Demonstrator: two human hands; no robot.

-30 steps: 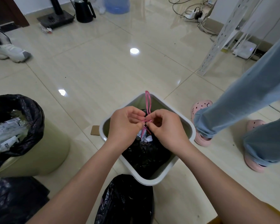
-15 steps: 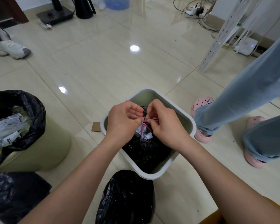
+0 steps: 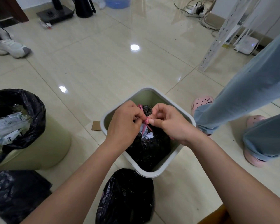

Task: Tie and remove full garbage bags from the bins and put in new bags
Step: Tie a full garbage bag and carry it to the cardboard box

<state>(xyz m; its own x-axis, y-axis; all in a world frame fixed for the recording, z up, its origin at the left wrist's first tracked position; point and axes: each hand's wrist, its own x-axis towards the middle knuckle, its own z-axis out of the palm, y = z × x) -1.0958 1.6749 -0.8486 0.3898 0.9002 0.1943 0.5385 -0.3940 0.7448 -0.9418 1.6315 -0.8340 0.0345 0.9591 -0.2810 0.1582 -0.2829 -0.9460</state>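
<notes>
A square grey-rimmed bin (image 3: 153,172) stands on the floor in front of me with a full black garbage bag (image 3: 148,149) inside. A pink drawstring (image 3: 146,122) gathers the bag's mouth into a small knot above the bin. My left hand (image 3: 124,125) pinches the drawstring on the knot's left side. My right hand (image 3: 168,122) pinches it on the right, thumb against the knot. White paper shows in the bag's opening under the knot.
A round bin (image 3: 31,139) lined with an open black bag full of trash stands at the left. Black bags lie on the floor at bottom left (image 3: 14,194) and bottom centre (image 3: 126,196). A person's legs in pink clogs (image 3: 202,102) stand right of the square bin.
The long pink loop that stood up above my hands has been pulled down into a tight knot. Both hands stay together over the bin, still pinching the string.
</notes>
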